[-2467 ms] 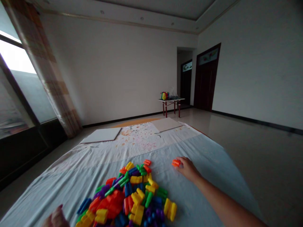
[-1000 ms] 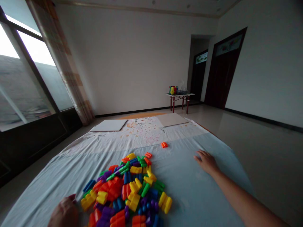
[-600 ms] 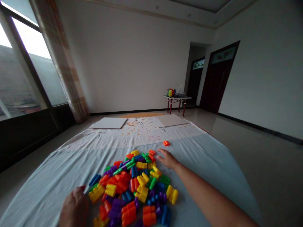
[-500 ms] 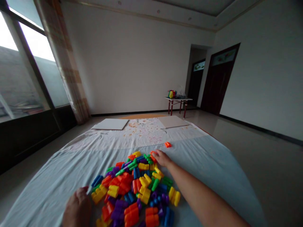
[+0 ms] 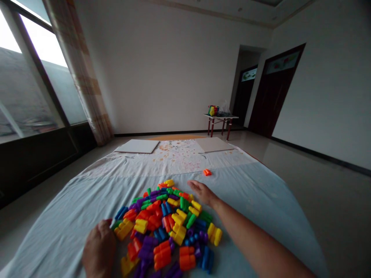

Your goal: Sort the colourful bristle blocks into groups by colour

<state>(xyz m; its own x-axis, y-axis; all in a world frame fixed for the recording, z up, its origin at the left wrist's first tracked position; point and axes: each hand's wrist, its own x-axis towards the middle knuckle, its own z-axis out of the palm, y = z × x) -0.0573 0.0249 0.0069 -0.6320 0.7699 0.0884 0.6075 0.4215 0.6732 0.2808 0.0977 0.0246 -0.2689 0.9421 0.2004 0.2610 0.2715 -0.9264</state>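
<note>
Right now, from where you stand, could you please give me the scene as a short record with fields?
Left hand: at the pile's left edge; grip unclear
Right hand: beside the pile's far right edge, fingers extended, no block visible in it
Block pile: red, orange, yellow, green, blue, purple
Lone orange block: beyond the right hand, apart from the pile
Surface: pale cloth, flowered at the far end
Boards: white board far left, beige board far right

Pale wall [image 5: 174,77] at back, window [image 5: 60,88] + curtain [image 5: 84,77] L, sm. table [image 5: 212,126] nr dk door [image 5: 274,96] R; floor [image 5: 295,173] prob. tiled.
</note>
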